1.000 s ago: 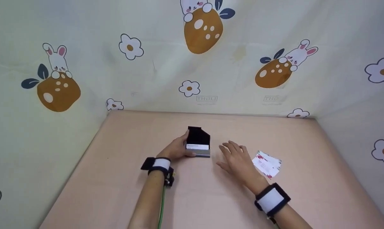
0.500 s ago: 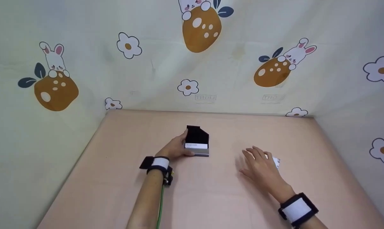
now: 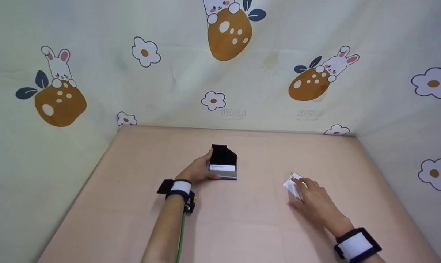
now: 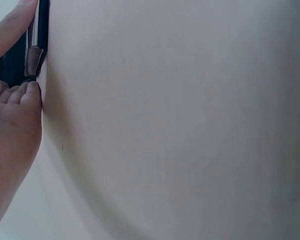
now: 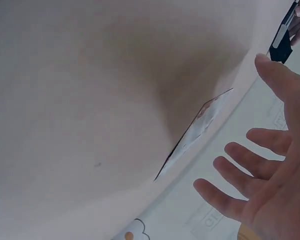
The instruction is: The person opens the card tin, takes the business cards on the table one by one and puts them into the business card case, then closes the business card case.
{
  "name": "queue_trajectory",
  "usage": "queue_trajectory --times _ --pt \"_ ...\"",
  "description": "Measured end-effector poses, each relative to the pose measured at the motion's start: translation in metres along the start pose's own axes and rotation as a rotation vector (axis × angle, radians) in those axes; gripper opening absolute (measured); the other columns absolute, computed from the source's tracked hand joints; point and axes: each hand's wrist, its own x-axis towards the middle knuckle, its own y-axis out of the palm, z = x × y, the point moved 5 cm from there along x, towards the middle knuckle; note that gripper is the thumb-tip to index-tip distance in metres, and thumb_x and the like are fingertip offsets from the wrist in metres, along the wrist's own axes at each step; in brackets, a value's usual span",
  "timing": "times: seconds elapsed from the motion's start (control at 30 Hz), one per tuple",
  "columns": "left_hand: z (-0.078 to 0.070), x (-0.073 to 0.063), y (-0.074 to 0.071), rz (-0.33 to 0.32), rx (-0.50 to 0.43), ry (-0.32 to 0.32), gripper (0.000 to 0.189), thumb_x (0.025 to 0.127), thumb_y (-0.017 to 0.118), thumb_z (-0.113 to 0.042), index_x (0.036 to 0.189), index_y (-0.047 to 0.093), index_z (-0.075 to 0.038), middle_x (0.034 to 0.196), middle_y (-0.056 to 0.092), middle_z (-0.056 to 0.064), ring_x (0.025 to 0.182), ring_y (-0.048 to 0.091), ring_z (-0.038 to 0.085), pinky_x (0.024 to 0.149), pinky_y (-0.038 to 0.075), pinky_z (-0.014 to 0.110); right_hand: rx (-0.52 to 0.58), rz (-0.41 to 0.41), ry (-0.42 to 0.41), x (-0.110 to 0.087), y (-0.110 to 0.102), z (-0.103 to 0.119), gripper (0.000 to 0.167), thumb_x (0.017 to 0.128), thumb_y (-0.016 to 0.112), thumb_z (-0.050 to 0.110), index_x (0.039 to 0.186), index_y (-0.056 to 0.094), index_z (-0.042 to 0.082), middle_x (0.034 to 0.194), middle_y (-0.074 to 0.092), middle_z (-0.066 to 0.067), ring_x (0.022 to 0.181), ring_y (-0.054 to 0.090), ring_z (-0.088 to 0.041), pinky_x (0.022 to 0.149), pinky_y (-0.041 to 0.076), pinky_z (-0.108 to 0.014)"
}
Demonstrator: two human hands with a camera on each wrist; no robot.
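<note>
My left hand (image 3: 198,170) grips the left side of an open black and silver business card case (image 3: 224,155), its thumb along the front edge. A white card with print shows inside the case, below the black raised lid. In the left wrist view the fingers (image 4: 31,95) curl against the case's end. To the right, floral-printed white cards (image 3: 292,185) lie on the table, partly hidden under my right hand (image 3: 317,202). The right wrist view shows that hand's fingers (image 5: 230,200) loosely spread, apart from the cards.
The pink-beige table (image 3: 242,226) runs back to a wall covering (image 3: 176,80) printed with rabbits and flowers. Both wrists wear dark straps with white patches. A green cable (image 3: 181,237) runs along the left forearm.
My right hand has moved rightward, away from beside the case to over the floral cards. The left hand and the case stay in place, while the head view shifts slightly.
</note>
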Motion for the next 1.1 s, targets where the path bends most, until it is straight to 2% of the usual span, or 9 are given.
queue_trajectory --times 0.2,0.4,0.57,0.8,1.1 --pt "0.002 0.000 -0.001 0.000 0.006 0.006 0.112 0.079 0.085 -0.023 0.162 0.010 -0.021 0.167 0.023 0.006 0.156 0.017 0.028 0.129 0.014 0.046 0.018 0.049 0.036 -0.006 0.001 -0.013 0.064 0.085 0.080 0.028 0.133 0.056 -0.006 0.119 0.063 -0.029 0.103 0.064 -0.039 0.082 0.055 -0.057" --pt "0.002 0.000 0.000 0.008 -0.001 -0.021 0.113 0.080 0.085 -0.022 0.162 0.008 -0.017 0.167 0.023 0.007 0.157 0.016 0.026 0.129 0.015 0.043 0.054 0.063 0.086 -0.007 0.002 -0.024 0.064 0.084 0.080 0.028 0.131 0.057 -0.009 0.111 0.065 -0.029 0.090 0.065 -0.034 0.076 0.057 -0.052" --pt "0.000 -0.002 -0.001 0.002 0.008 -0.038 0.113 0.080 0.085 -0.023 0.162 0.008 -0.018 0.168 0.022 0.006 0.157 0.016 0.026 0.129 0.015 0.043 0.103 0.089 0.136 -0.007 0.004 -0.028 0.065 0.084 0.080 0.026 0.133 0.056 -0.009 0.111 0.064 -0.029 0.091 0.065 -0.034 0.079 0.057 -0.052" --pt "-0.001 -0.002 0.000 -0.004 -0.003 -0.062 0.111 0.080 0.085 -0.022 0.162 0.009 -0.019 0.168 0.021 0.006 0.157 0.015 0.027 0.129 0.015 0.044 0.125 0.095 0.176 -0.005 0.005 -0.028 0.066 0.081 0.081 0.023 0.132 0.055 -0.011 0.104 0.065 -0.024 0.085 0.063 -0.028 0.075 0.056 -0.049" --pt "0.002 0.000 0.000 -0.003 -0.006 -0.075 0.112 0.080 0.085 -0.022 0.162 0.009 -0.019 0.167 0.023 0.006 0.157 0.015 0.028 0.129 0.014 0.046 0.172 0.129 0.253 -0.002 0.007 -0.027 0.072 0.078 0.080 0.023 0.133 0.051 -0.014 0.110 0.065 -0.029 0.093 0.065 -0.034 0.083 0.056 -0.053"
